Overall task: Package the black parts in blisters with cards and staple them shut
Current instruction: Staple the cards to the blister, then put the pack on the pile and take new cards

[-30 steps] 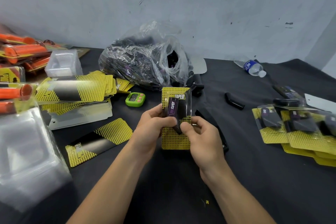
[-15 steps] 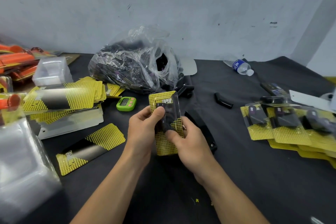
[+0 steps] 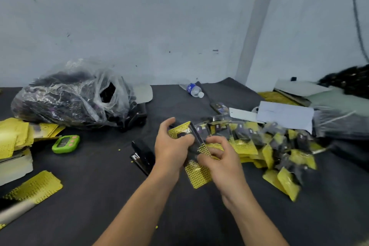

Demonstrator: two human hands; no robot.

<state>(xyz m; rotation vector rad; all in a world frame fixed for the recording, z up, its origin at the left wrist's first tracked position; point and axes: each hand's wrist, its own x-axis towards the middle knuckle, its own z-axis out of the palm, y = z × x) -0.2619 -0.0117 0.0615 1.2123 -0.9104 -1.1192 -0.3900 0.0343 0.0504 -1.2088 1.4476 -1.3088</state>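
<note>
Both hands hold one blister pack, a yellow dotted card with a black part under clear plastic, just above the dark table. My left hand grips its upper left side, thumb over the black part. My right hand pinches its right edge with curled fingers. A black stapler lies on the table just left of my left wrist. A clear plastic bag of black parts sits at the back left. A heap of finished yellow packs spreads to the right of my hands.
A green timer lies left of the stapler. Stacks of yellow cards and one loose card are at the left edge. A water bottle lies at the back. White sheets lie at the right rear.
The view has swung to the right, bringing the heap of finished packs closer. Both hands carried the pack rightward and tilted it, and the stapler now shows left of my left wrist.
</note>
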